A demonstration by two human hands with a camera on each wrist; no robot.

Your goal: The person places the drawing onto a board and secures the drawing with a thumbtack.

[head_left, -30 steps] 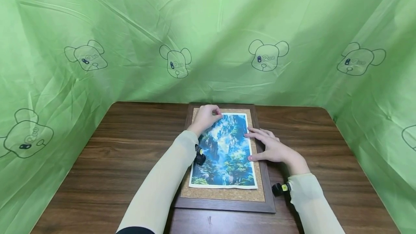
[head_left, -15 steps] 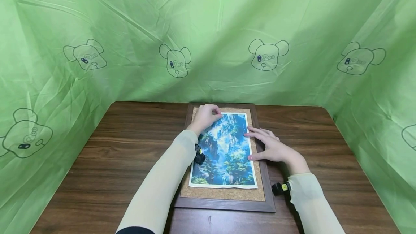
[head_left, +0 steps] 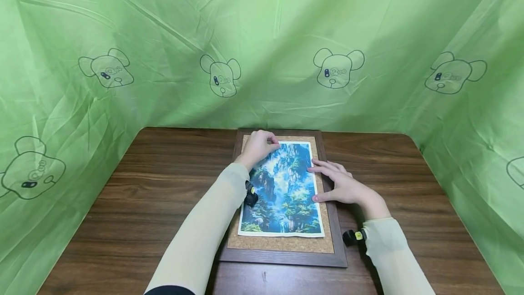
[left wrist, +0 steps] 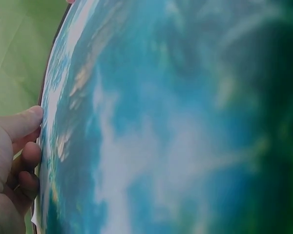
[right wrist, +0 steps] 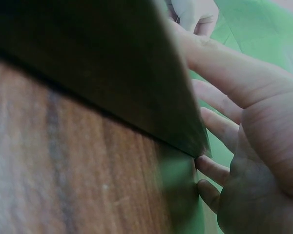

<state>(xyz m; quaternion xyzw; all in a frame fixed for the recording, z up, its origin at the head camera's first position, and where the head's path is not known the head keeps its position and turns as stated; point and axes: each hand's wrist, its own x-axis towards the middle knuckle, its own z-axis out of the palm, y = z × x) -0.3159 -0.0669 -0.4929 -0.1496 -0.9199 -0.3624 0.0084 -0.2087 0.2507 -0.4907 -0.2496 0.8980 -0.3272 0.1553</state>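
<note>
A blue landscape print with a white border lies upright on a cork board with a dark brown frame. My left hand pinches the print's top edge near the upper left corner, which the hand covers. In the left wrist view, the thumb tip meets the print's edge and the other fingers curl under it. My right hand is spread along the right side, thumb and forefinger touching the white border. The right wrist view shows its fingers extended beside a dark slab edge.
The board's dark frame sits on a brown wood table, its far end at the table's back edge. A green curtain with printed bear heads encloses the back and sides. Wrist cameras are strapped at both cuffs.
</note>
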